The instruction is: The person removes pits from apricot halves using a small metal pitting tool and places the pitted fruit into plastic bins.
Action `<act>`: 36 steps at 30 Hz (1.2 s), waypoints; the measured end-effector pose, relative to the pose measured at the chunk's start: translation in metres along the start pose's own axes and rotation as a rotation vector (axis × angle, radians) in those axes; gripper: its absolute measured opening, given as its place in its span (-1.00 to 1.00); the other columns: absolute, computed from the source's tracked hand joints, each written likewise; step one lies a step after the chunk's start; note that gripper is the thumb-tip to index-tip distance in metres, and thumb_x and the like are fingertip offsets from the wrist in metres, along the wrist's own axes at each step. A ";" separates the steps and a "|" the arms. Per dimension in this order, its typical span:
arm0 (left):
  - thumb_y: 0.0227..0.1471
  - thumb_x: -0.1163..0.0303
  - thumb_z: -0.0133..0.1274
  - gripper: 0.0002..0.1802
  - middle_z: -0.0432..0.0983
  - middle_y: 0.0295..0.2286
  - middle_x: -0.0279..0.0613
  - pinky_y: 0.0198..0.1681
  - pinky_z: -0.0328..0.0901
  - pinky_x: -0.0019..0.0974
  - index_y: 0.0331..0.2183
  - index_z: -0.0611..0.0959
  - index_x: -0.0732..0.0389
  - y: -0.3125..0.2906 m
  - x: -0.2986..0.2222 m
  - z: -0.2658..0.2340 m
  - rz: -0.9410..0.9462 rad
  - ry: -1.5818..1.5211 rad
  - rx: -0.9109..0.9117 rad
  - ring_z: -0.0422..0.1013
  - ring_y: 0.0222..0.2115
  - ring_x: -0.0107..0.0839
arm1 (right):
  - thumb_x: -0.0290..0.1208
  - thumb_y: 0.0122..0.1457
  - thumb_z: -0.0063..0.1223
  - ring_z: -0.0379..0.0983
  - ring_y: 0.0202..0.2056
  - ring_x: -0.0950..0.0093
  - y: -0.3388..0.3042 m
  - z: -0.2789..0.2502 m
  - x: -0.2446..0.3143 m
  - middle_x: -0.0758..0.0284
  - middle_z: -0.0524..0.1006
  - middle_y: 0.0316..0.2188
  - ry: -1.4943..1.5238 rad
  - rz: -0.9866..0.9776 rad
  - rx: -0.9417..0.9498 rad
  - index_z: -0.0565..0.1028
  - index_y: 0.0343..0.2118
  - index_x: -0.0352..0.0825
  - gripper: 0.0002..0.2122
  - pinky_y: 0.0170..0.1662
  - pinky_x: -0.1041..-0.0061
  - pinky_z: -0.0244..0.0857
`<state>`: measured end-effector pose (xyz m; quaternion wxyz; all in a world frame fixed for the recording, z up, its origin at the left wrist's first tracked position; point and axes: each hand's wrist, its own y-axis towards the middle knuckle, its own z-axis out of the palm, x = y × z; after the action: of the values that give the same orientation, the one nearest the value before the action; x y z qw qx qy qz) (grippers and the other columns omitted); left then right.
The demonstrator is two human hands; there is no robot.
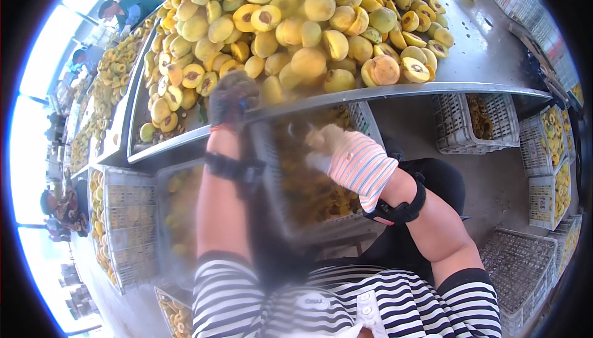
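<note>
One dark-gloved left hand (233, 96) is at the front edge of the worktop (488, 48), beside heaped yellow fruit (309, 29) at top centre; the striped-gloved right hand (355, 160) is over a crate (365, 122) at mid-frame. Blur hides whether either hand is clasping anything. Bare worktop leaves open room at upper right.

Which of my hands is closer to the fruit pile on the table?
Left. Your left hand is at the near edge of the fruit pile; your right hand is farther back, over a crate in front of the table.
</note>
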<state>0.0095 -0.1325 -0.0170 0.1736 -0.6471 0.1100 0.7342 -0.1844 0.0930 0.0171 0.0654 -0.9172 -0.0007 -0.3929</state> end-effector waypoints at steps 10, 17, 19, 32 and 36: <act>0.09 0.29 0.06 -0.64 0.56 -0.26 -0.18 -0.24 0.36 -0.44 -0.10 0.50 0.25 -0.004 -0.006 0.022 0.229 0.811 0.043 0.49 -0.30 -0.46 | -0.48 0.15 -0.01 0.38 -0.22 0.46 0.015 0.006 0.018 0.36 0.43 -0.21 0.175 0.059 -0.027 0.43 -0.17 -0.19 -0.82 -0.22 0.57 0.30; -0.06 0.22 0.21 -0.44 0.55 -0.29 0.15 -0.21 0.36 -0.19 -0.07 0.43 0.29 -0.038 -0.025 0.147 0.022 1.237 -0.014 0.49 -0.25 -0.02 | -0.61 0.15 0.00 0.37 -0.32 0.70 0.009 0.008 -0.012 0.53 0.44 -0.35 0.843 0.123 -0.276 0.44 -0.23 -0.33 -0.87 -0.30 0.72 0.28; -0.11 0.25 0.26 -0.40 0.53 -0.26 0.13 -0.20 0.38 -0.17 -0.07 0.42 0.29 -0.041 -0.034 0.140 0.028 0.927 0.070 0.49 -0.24 -0.02 | -0.61 0.17 -0.01 0.37 -0.35 0.71 0.007 0.002 -0.007 0.52 0.45 -0.35 0.809 0.181 -0.323 0.44 -0.23 -0.34 -0.88 -0.31 0.71 0.29; -0.14 0.34 0.31 -0.20 0.33 0.05 -0.12 0.12 0.20 -0.25 0.11 0.31 0.26 -0.119 -0.053 0.091 0.526 0.227 0.378 0.30 0.04 -0.33 | -0.23 0.11 0.19 0.12 -0.80 0.64 0.007 -0.025 0.034 0.46 0.34 -0.68 1.323 0.246 -0.048 0.39 -0.25 -0.23 -0.73 -0.78 0.63 -0.07; -0.05 0.34 0.22 -0.31 0.35 0.03 -0.12 0.08 0.24 -0.22 0.10 0.33 0.26 -0.128 -0.032 0.092 0.269 -0.255 0.220 0.32 0.01 -0.32 | -0.17 0.08 0.23 0.40 -0.54 0.66 0.020 -0.012 0.033 0.51 0.51 -0.48 1.366 0.249 0.064 0.50 -0.17 -0.24 -0.67 -0.53 0.66 0.23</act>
<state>-0.0209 0.0163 0.0356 0.1561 -0.5054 0.2521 0.8103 -0.1690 0.0700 0.0469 0.1227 -0.4555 0.1341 -0.8715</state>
